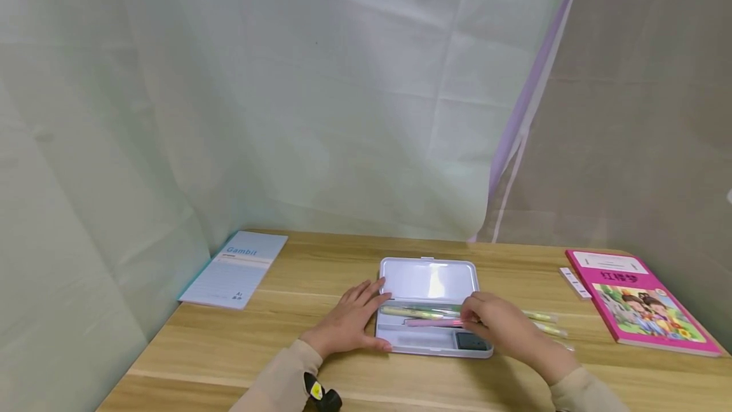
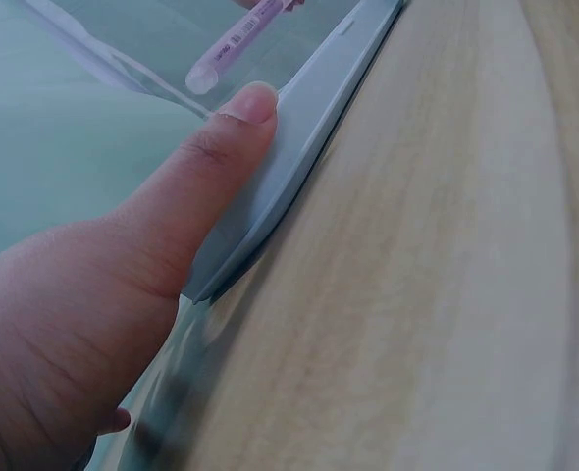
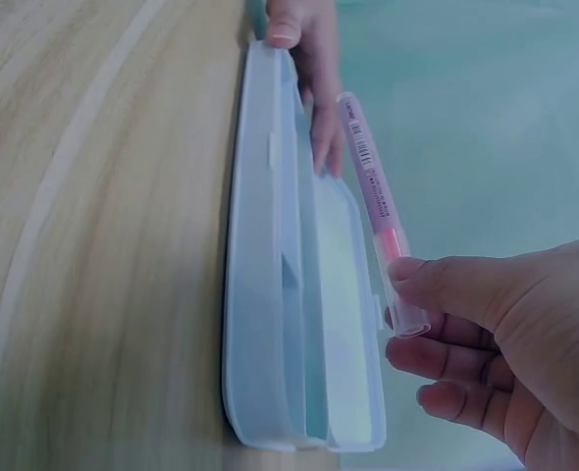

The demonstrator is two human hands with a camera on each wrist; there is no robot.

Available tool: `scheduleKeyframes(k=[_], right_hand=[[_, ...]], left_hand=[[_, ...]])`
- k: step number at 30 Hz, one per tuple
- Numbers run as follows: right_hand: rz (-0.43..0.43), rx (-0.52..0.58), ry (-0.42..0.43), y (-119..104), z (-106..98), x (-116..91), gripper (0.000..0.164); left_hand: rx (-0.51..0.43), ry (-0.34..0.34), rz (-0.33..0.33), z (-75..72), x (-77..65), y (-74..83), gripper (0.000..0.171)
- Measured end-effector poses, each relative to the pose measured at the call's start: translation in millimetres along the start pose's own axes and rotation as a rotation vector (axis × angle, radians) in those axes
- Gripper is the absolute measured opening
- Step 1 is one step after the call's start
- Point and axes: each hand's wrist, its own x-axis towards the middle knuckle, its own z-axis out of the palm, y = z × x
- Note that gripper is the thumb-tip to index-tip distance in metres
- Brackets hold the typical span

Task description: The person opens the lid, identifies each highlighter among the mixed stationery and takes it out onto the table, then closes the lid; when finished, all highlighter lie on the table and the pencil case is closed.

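A white pencil case (image 1: 434, 351) lies on the table with its lid (image 1: 426, 277) folded back. My left hand (image 1: 351, 322) rests against its left end, fingers spread and straight; the thumb (image 2: 206, 162) touches the front corner. Between thumb and fingers, my right hand (image 1: 503, 326) pinches a pink pen (image 3: 376, 186) with a barcode label and a clear end. That pen is above the case, apart from it in the right wrist view. A yellow-green pen (image 1: 412, 313) shows in the case behind it. In the front right compartment sits a dark block (image 1: 471, 341).
More pens (image 1: 540, 317) with clear ends lie right of the case, partly hidden by my right hand. A pink picture book (image 1: 646, 310) and a small white strip (image 1: 574, 283) lie at the right. A pale blue notebook (image 1: 237, 272) is far left. Hanging cloth borders the table.
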Motion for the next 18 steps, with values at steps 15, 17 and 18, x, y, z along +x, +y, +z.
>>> scheduleKeyframes(k=[15, 17, 18], right_hand=[[0.058, 0.013, 0.117, 18.1, -8.4, -24.3, 0.022], [0.066, 0.018, 0.119, 19.0, -11.3, -27.6, 0.02], [0.067, 0.02, 0.121, 19.7, -12.4, -29.1, 0.02]], left_hand=[[0.003, 0.003, -0.001, 0.0, 0.0, 0.6, 0.095], [0.005, 0.005, 0.001, 0.0, 0.0, 0.5, 0.095], [0.005, 0.005, 0.001, -0.1, 0.0, 0.4, 0.095]])
